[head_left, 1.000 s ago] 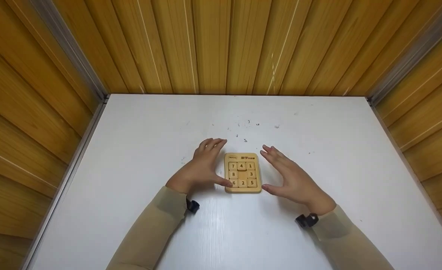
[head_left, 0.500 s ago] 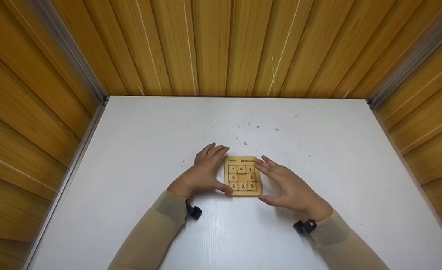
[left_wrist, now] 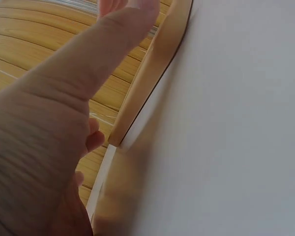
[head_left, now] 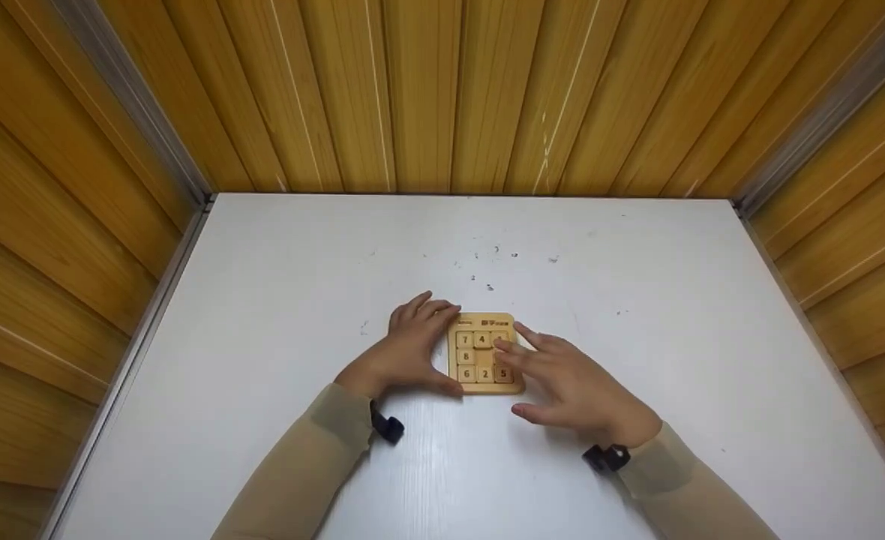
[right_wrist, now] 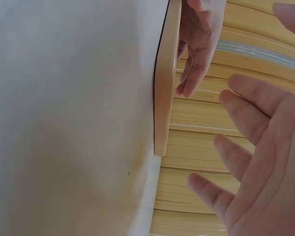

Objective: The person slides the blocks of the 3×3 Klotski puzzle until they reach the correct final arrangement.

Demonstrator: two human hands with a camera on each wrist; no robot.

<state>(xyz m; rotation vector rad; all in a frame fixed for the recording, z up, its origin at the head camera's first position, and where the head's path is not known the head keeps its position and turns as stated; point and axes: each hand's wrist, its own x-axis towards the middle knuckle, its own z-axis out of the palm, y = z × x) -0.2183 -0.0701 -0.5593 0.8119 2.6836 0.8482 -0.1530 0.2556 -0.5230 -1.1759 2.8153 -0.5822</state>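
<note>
A wooden sliding number puzzle (head_left: 491, 389) lies flat on the white table, with numbered tiles around a vacant centre slot. My left hand (head_left: 411, 346) grips its left side, thumb at the near left corner and fingertips at the far left corner. In the left wrist view, the thumb (left_wrist: 91, 56) meets the puzzle's edge (left_wrist: 146, 76). My right hand (head_left: 574, 379) hovers over the right column, its fingers extended and spread, partly hiding the tiles above the 5. The right wrist view shows that hand (right_wrist: 270, 142) apart from the puzzle's side (right_wrist: 164, 88).
The white table (head_left: 277, 285) has small dark scuff marks beyond the puzzle. Yellow wood-plank walls (head_left: 420, 97) stand at the back and both sides. Black wrist cameras (head_left: 606, 457) sit on both wrists.
My left thumb and fingers have closed in on the puzzle's left corners. My right hand has moved left from beside the puzzle to over its right column. The tile arrangement looks unchanged where visible.
</note>
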